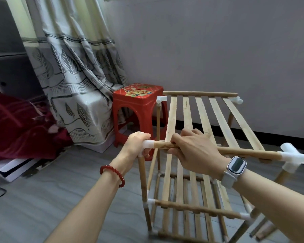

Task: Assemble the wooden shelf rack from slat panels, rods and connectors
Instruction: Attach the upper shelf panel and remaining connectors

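Red stool [139,106] with floral top; grey leaf-print curtain [74,71]; pale wood rack [200,155], white connectors [292,156].

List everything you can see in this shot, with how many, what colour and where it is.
Shelf rack: one, light wood, on the floor at centre right, partly assembled.
Top slat panel: one, light wood, five slats, top of the rack.
Connectors: several, white, at the rack's corners.
Front rod: one, wood, along the top front edge.
Stool: one, red with a flower print, behind the rack.
Curtain: one, grey leaf pattern, left.
Blanket: one, dark red, far left.
Left hand: red bead bracelet, grips the front left corner connector.
Right hand: watch, grips the front rod.
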Available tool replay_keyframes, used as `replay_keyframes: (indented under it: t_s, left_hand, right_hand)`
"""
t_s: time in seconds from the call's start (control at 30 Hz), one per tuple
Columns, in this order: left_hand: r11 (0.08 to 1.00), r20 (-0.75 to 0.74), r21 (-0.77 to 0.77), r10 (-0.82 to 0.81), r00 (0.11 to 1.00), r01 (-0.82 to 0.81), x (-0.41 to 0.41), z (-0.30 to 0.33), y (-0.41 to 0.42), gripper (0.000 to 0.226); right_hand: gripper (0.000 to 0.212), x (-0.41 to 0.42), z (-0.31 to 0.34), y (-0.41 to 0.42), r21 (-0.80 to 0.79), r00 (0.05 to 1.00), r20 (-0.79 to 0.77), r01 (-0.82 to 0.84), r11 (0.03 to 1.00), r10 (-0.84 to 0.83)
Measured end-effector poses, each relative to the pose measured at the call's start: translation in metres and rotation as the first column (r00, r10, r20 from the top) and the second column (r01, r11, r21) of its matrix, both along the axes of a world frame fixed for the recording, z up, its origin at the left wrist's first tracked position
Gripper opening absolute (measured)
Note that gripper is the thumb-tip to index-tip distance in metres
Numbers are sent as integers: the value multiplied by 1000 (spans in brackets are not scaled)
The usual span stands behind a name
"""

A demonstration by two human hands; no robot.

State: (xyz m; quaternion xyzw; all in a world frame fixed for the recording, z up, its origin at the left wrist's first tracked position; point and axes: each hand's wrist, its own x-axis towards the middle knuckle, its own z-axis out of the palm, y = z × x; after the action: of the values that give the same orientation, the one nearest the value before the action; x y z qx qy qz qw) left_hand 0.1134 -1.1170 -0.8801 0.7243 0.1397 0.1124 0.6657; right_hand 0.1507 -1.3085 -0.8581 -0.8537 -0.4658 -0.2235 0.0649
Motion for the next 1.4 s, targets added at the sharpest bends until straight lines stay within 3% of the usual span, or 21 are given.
replay_keyframes:
  t_s: [0.37,0.5,0.57,0.7,0.83,0.93,1.0,1.07,1.13,1.2,1.23,1.3,1.4]
  left_hand:
    - [992,6,43,121,993,-121,-6,-3,-20,22]
    - [999,22,6,54,998,-54,-17,0,-34,20]
    - [1000,20,-7,-11,1000,11,-25,0,-44,19]
    - [936,15,345,-87,996,76,-35,-4,-60,30]
    - [739,99,662,-253,962,126,-42,-7,-83,43]
    - [605,78,771,-397,915,197,-40,-5,-101,35]
    - [542,52,805,-468,882,241,-37,-2,-111,30]
    - [448,17,856,-523,852,258,-32,3,-120,40]
    - [389,17,892,-539,842,231,-27,8,-130,50]
    - [352,46,921,-528,848,169,-22,11,-152,58]
    - [323,56,937,-522,851,136,-20,13,-168,59]
    - [259,66,962,-510,857,80,-16,13,-198,56]
    - [186,47,981,-506,861,56,-7,16,-223,51]
  right_hand:
    - [22,-6,-2,6,26,989,136,-69,997,65]
    - [23,-4,-1,-8,22,977,196,-87,996,81]
    - [23,-1,-2,-19,54,984,149,-102,993,93]
    - [36,10,-3,-48,103,987,88,-142,984,133]
    - [34,19,-7,-86,107,975,196,-127,986,105]
    - [36,27,-6,-112,124,981,193,-50,991,26]
    - [46,27,-6,-127,165,993,85,62,984,-77]
    - [61,24,-14,-143,210,961,-100,274,939,-258]
    - [68,19,-20,-154,233,826,-407,507,830,-390]
    - [80,17,-17,-160,322,612,-753,663,676,-241]
    - [88,21,-14,-165,331,509,-848,727,601,-149]
    - [102,32,-9,-176,281,436,-890,754,594,-134]
    - [107,45,1,-193,346,522,-849,673,653,-88]
